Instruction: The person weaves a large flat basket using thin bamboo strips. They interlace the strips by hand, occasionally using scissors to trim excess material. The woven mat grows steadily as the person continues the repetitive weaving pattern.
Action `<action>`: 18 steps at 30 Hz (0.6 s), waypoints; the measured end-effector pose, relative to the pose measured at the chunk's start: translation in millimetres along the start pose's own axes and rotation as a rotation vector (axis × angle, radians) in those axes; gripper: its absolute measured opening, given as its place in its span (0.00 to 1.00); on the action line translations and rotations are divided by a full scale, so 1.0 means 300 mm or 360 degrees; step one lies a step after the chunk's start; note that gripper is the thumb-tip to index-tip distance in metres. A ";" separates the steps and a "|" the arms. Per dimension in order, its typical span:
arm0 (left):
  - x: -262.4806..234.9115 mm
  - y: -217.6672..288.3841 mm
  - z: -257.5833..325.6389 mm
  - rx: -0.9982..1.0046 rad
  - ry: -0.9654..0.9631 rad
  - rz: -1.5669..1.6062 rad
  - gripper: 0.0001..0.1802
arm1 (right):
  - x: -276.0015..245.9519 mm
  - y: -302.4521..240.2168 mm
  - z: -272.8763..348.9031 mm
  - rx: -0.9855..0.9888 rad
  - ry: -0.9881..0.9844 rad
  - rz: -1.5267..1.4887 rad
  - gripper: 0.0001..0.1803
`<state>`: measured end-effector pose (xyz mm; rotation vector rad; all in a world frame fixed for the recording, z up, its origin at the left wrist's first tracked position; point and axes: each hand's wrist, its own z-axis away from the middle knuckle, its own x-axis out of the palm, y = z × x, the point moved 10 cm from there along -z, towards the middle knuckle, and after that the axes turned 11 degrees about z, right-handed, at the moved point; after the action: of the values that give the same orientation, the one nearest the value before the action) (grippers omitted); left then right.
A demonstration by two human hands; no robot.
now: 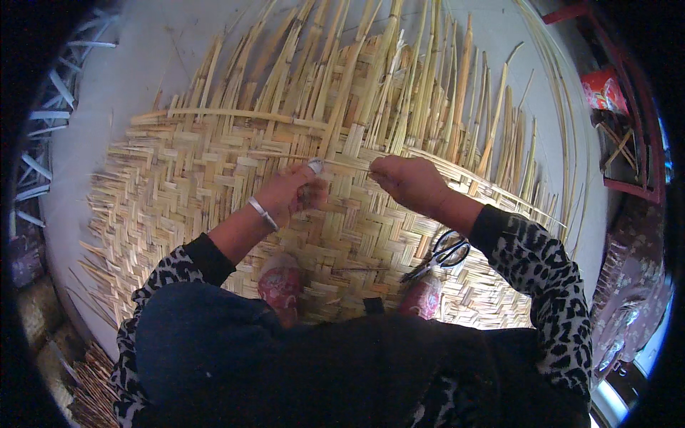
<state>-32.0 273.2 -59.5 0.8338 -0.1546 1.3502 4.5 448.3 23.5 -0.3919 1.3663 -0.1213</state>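
A wide mat woven from pale split-reed strips lies on the floor under me. Above its far part, a thin reed strip runs crosswise between my two hands. My left hand, with a silver bangle at the wrist and a white wrapping on one digit, pinches the strip; its lower fingers are a little blurred. On the other side, my right hand is closed in a fist-like pinch at the strip's right part, its fingertips partly hidden. Dark-handled scissors rest on the mat below my right hand.
Unwoven reed ends fan out from the mat's far edge over the grey floor. My red patterned shoes stand on the mat. Pale lattice pieces line the left; a dark red frame and patterned cloth are at right.
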 end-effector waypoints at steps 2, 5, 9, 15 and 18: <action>-0.028 0.083 -0.011 0.0304 0.0101 0.0155 0.10 | -0.007 -0.026 0.007 -0.0038 0.0024 -0.0037 0.09; -0.029 0.123 0.002 0.0340 0.0122 0.0160 0.09 | 0.004 0.004 0.011 0.0114 -0.0037 -0.0263 0.11; -0.016 0.144 0.016 0.0375 0.0223 0.0092 0.10 | 0.006 0.003 0.004 0.0105 -0.0020 -0.0581 0.12; -0.024 0.154 0.006 0.0377 0.0235 0.0070 0.09 | -0.015 -0.014 0.008 0.0082 0.0085 -0.0153 0.11; -0.021 0.152 0.007 0.0369 0.0252 0.0043 0.09 | -0.025 -0.038 -0.005 0.0049 0.0110 -0.0069 0.12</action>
<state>-73.9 266.2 -41.3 0.9159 0.1172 1.4715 3.2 439.9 34.2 -0.3944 1.4229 -0.1930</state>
